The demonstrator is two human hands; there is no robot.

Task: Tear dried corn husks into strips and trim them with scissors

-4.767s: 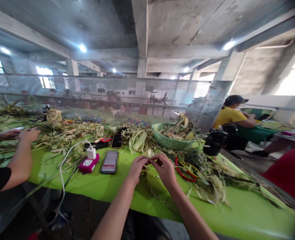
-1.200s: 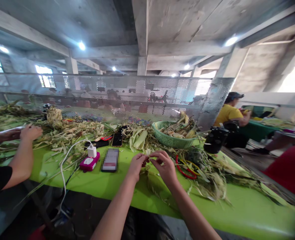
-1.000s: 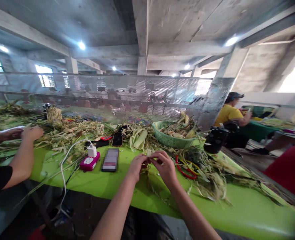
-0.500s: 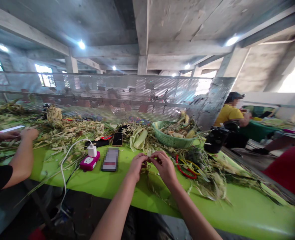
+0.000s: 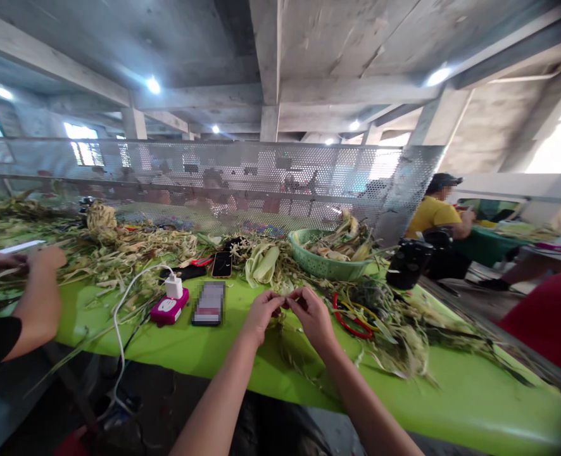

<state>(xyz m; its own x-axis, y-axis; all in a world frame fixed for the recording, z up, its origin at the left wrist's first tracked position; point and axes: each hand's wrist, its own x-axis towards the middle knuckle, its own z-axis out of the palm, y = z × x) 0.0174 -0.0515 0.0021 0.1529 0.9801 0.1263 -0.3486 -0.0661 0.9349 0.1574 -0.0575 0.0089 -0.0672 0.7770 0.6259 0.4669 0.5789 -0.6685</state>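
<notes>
My left hand (image 5: pixel 260 315) and my right hand (image 5: pixel 315 316) meet over the green table (image 5: pixel 465 399), fingertips pinched together on a small piece of plant material (image 5: pixel 285 304) that I cannot make out clearly. Dry stems and husk scraps (image 5: pixel 304 364) lie under and in front of both hands. Red-handled scissors (image 5: pixel 351 323) rest just right of my right hand. A husked corn cob (image 5: pixel 264 263) lies beyond my hands.
A green basket (image 5: pixel 325 266) of husks stands at the back. A pink power bank with charger (image 5: pixel 169 307) and phones (image 5: pixel 222 265) lie to the left. Another person's arm (image 5: pixel 36 304) works at far left. Someone in yellow (image 5: pixel 432 212) sits behind the mesh screen (image 5: pixel 242 183).
My hands have stayed pinched together at the same spot, shifting only slightly. The other person's hand at the left has drawn a little further left.
</notes>
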